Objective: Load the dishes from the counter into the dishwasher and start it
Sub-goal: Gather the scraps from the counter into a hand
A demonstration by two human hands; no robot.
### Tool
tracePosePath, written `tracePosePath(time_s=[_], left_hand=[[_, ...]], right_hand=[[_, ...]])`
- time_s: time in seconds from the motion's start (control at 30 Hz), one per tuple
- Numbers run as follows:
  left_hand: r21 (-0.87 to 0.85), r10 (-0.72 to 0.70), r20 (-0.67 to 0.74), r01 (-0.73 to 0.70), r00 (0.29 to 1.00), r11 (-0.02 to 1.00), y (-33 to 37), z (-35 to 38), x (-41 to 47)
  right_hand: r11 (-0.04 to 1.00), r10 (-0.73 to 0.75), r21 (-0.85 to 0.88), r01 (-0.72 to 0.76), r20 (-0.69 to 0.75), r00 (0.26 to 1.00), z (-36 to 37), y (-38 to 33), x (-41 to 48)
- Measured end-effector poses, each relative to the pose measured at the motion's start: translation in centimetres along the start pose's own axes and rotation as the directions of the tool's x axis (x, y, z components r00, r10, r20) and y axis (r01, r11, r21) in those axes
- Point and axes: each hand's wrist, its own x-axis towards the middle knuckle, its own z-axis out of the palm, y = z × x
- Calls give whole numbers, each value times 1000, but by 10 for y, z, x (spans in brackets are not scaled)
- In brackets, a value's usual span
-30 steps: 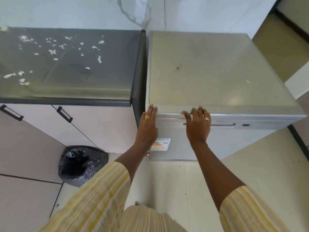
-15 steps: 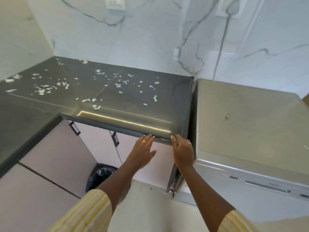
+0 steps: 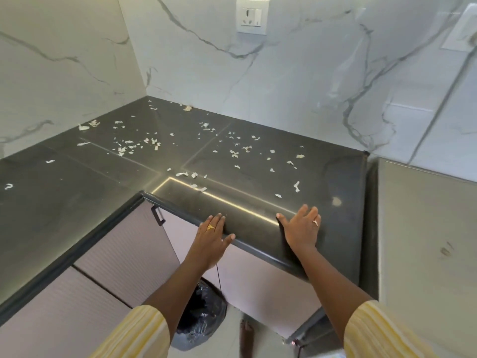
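Note:
A dark L-shaped counter (image 3: 258,161) fills the middle of the view, strewn with small white flakes (image 3: 129,148). No dishes are in sight on it. My left hand (image 3: 211,236) lies at the counter's front edge, fingers straight, thumb out to the right. Further right, my right hand (image 3: 302,228) rests flat on the counter top, fingers spread. The steel top of the dishwasher (image 3: 426,228) shows at the right edge, its front out of view.
Pale cabinet doors (image 3: 129,254) with black handles sit under the counter. A black bin bag (image 3: 201,319) is on the floor between my arms. Marble walls rise behind, with a white socket (image 3: 252,16) high up.
The view has swung left and up, from the dishwasher front to the counter. Both hands have left the dishwasher's top edge and now rest on the counter's front edge.

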Motion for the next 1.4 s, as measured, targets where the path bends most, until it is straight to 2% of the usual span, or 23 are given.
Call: tracePosePath(time_s=[0.1,0.37,0.5,0.67,0.8,0.9,0.97,1.0,1.03,1.07,1.13,1.17,1.23,1.27,1.33,1.4], left_hand=[[12,-98,-11,99,995,995,-30,-9,30],[181,-78,104,59,992,982,-96,-47,120],[161,-86,113,67,990,985,-112,-59,150],[161,-54,95,39,994,986,-131,-65,168],[174,-8,97,-9,995,985,-145,-73,188],[148,-9,112,-7,994,989,-160,-84,205],[128,4,109,-18,994,992,-171,-91,214],[120,22,106,-35,994,992,-177,-94,218],[115,46,104,-58,994,992,-183,-98,222],[113,71,104,-83,992,990,-189,-101,226],[110,119,103,-130,988,985,-198,-107,233],[110,141,98,-152,985,982,-201,-108,235],[101,179,91,-188,980,977,-202,-109,238],[90,192,84,-200,978,976,-201,-108,239],[71,214,50,-217,976,974,-200,-105,240],[39,214,16,-214,977,976,-201,-104,242]], right_hand=[[999,27,-45,-26,25,999,15,-15,44],[991,129,-57,-124,85,988,36,-37,171],[993,106,-63,-100,93,990,38,-42,235],[993,-23,-110,35,108,994,50,-70,283],[976,-217,56,210,169,962,75,-136,275],[925,-372,200,323,313,874,95,-192,244],[883,-441,370,288,446,779,103,-216,223],[860,-447,459,223,467,763,102,-222,215],[833,-423,531,157,426,800,97,-223,210],[803,-364,585,111,334,869,91,-220,208],[816,-115,576,45,85,990,78,-202,208],[853,47,521,-21,-38,998,71,-187,208],[889,325,409,-205,-250,912,59,-153,206],[879,415,379,-291,-304,858,56,-137,202],[827,542,347,-442,-288,790,56,-119,192],[828,558,223,-514,-233,797,63,-119,184]])
